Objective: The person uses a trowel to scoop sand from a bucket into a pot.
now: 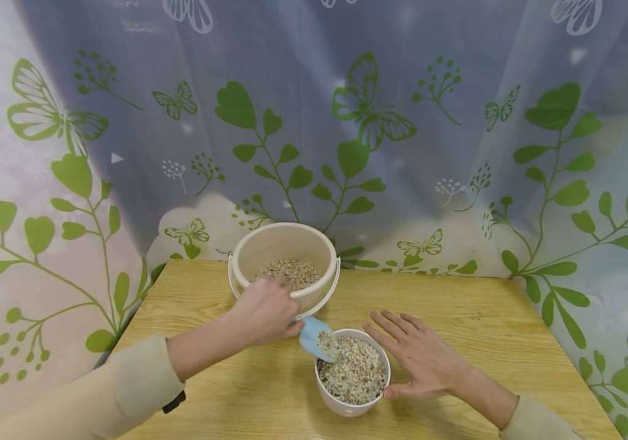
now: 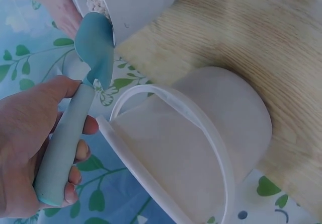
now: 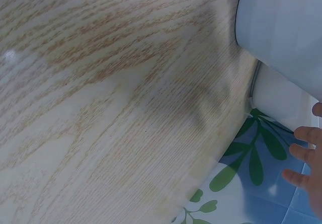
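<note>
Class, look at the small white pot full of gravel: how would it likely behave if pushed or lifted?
The small white pot is filled to the rim with gravel, so probably heavy for its size. Its base looks narrower than its top, so a hard push might tip it and spill stones.

My left hand (image 1: 263, 315) reaches forward from a beige sleeve, its fingers (image 2: 75, 176) and thumb curled tight in a closed grip. My right hand (image 1: 419, 354) lies spread and flat, palm down, fingers (image 3: 307, 136) straight and slightly fanned, thumb turned inward. Both forearms angle in toward the middle.
</note>
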### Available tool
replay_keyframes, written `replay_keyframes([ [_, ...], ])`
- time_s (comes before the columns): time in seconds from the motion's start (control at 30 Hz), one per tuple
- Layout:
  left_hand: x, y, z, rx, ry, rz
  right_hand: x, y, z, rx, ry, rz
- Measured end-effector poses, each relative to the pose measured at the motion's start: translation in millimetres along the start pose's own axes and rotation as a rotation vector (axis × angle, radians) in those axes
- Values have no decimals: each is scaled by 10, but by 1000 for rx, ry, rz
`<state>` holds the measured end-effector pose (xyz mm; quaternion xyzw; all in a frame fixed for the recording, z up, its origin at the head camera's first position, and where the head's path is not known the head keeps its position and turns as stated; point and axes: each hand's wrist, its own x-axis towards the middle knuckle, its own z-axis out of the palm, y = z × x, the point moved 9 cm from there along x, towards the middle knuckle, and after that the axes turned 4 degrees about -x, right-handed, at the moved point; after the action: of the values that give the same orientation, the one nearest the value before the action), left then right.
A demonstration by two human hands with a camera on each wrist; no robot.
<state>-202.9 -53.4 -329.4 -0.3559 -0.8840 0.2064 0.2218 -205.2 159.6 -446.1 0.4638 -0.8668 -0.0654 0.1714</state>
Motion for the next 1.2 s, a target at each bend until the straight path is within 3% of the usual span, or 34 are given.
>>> replay_keyframes([
  [0.57,-106,-47,-80,38,21,22,2,-4,-11,-10,16,-4],
  [1.2,-137,-80,-192,75,121,71,-8,-7,-14,-11,16,3],
])
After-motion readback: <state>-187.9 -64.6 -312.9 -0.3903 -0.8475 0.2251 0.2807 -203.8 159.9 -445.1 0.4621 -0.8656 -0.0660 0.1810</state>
